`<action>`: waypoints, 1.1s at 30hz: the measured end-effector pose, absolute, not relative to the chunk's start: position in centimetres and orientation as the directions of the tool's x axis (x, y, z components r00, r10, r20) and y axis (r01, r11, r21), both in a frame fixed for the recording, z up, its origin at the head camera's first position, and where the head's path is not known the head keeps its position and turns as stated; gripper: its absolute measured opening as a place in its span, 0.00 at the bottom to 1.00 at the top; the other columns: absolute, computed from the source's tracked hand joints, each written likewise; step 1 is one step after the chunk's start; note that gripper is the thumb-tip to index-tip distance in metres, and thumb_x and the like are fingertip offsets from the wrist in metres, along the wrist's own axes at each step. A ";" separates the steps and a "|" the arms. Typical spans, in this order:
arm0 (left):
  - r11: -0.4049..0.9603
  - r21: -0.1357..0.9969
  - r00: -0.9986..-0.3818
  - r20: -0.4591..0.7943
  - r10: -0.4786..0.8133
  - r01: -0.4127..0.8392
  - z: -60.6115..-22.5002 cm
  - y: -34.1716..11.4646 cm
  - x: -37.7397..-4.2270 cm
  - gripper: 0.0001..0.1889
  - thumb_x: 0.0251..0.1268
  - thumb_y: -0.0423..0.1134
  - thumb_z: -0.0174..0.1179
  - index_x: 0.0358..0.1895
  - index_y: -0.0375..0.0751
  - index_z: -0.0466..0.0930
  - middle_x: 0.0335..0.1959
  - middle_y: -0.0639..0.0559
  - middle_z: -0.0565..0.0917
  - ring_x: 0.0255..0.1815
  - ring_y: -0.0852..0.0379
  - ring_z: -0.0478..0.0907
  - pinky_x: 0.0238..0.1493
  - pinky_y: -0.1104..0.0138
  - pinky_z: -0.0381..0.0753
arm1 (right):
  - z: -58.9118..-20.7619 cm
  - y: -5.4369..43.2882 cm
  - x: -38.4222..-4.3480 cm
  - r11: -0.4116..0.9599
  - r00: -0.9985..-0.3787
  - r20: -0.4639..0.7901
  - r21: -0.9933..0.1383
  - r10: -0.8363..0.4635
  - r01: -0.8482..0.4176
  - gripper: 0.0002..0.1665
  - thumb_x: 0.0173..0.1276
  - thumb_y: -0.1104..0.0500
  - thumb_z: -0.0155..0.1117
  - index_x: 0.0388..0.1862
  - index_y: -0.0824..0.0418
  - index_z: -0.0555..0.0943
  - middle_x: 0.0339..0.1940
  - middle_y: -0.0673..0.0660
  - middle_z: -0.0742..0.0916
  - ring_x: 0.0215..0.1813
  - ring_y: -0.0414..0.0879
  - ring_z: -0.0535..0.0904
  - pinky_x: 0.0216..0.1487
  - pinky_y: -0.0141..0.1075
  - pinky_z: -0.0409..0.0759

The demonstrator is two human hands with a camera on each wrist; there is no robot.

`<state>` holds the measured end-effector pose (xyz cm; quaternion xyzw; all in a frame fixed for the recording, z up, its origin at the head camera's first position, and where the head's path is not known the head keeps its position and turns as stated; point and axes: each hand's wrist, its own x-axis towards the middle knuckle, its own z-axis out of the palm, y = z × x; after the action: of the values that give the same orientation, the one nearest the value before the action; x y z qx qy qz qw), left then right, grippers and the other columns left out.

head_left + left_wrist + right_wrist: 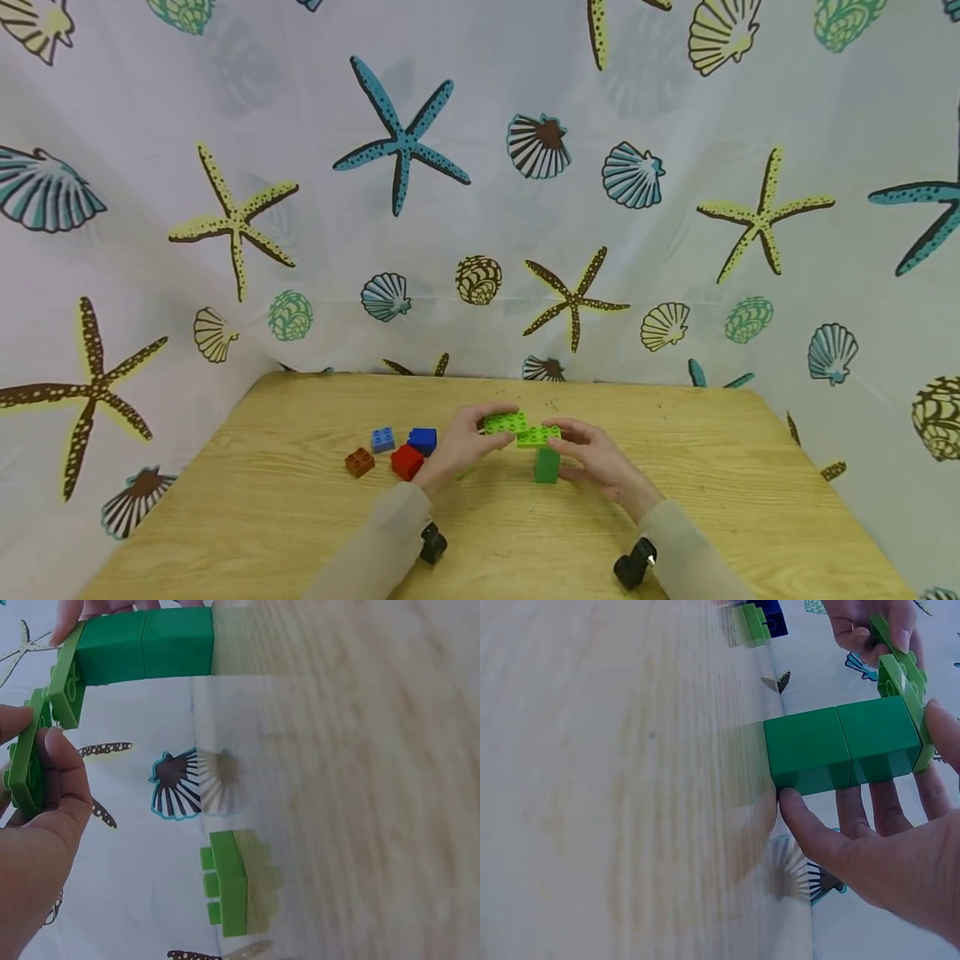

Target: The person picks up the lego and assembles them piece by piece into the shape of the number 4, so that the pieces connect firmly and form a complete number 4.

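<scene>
My left hand (467,442) pinches a lime-green toy building brick (504,423) between thumb and fingers, its studs up. Just to its right, a second lime-green brick (537,437) lies across the top of an upright stack of two dark green blocks (810,754). The held brick's right end meets or overlaps this brick's left end; whether they are joined, I cannot tell. My right hand (600,458) holds the stack from the right, its fingers spread along the blocks and up to the top brick. The stack's foot stands on the table.
Left of my left hand lie a light blue brick (383,439), dark blue brick (422,440), red brick (407,461) and brown brick (359,462). Another lime-green brick (232,885) sits on the wooden table (720,467), mostly hidden by my left hand. A patterned curtain (480,208) hangs behind.
</scene>
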<state>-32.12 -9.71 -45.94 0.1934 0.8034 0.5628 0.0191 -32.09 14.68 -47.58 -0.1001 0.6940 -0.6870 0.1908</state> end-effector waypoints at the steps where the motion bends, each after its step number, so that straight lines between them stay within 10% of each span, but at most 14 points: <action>1: 0.291 0.915 -0.925 0.178 0.335 0.281 -45.9 -9.6 -32.1 0.22 0.65 0.39 0.64 0.62 0.50 0.79 0.59 0.49 0.80 0.43 0.55 0.76 0.42 0.65 0.80 | -47.6 14.7 -32.1 0.039 -0.908 -0.127 -0.992 -0.400 0.122 0.33 0.70 0.49 0.64 0.70 0.59 0.70 0.59 0.54 0.79 0.56 0.42 0.77 0.59 0.49 0.78; 23: 0.305 0.899 -0.913 0.200 0.355 0.315 -46.4 -8.2 -32.3 0.17 0.64 0.49 0.65 0.56 0.58 0.82 0.56 0.54 0.82 0.43 0.56 0.77 0.41 0.64 0.78 | -47.7 14.8 -32.4 0.037 -0.908 -0.121 -0.993 -0.400 0.116 0.32 0.69 0.48 0.65 0.69 0.58 0.72 0.62 0.56 0.76 0.58 0.44 0.75 0.60 0.51 0.77; 33: 0.242 0.935 -0.921 0.163 0.354 0.259 -46.3 -7.4 -32.2 0.19 0.65 0.46 0.65 0.58 0.46 0.81 0.56 0.49 0.81 0.46 0.41 0.82 0.43 0.55 0.85 | -47.9 14.9 -32.4 0.020 -0.904 -0.101 -0.995 -0.415 0.102 0.32 0.69 0.48 0.65 0.68 0.58 0.72 0.62 0.56 0.76 0.58 0.44 0.75 0.62 0.52 0.76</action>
<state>-32.19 -7.42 -46.28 0.1948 0.7871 0.5839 0.0410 -32.42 14.87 -47.86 -0.1136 0.6892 -0.6906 0.1873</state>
